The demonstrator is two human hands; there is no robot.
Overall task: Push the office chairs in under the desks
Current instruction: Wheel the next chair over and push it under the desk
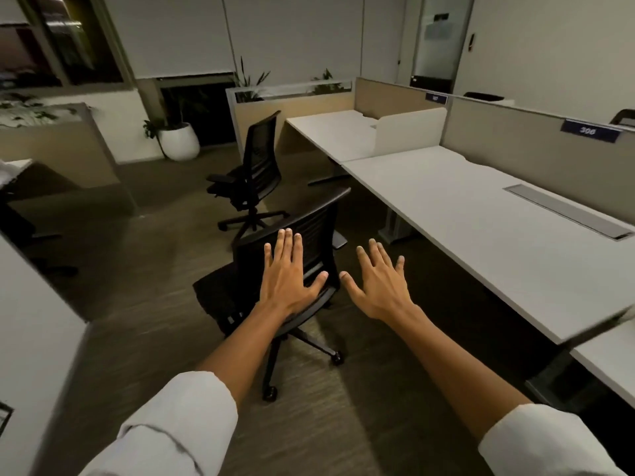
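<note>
Sleeves [178,424], white and rolled back, frame two bare forearms reaching forward; left hand [287,273] lies over the mesh back of the near office chair [309,228], fingers straight and spread, gripping nothing, though actual contact cannot be told; right hand [378,283] hovers just beside that chair, fingers splayed, empty; the chair stands out on the carpet, clear of the long desk [481,221] to the right; farther off, a second chair [256,166] stands away from the far desk [340,132].

Two black mesh-backed office chairs [292,269] [254,173] on casters, apart from the white desks [481,228].
</note>
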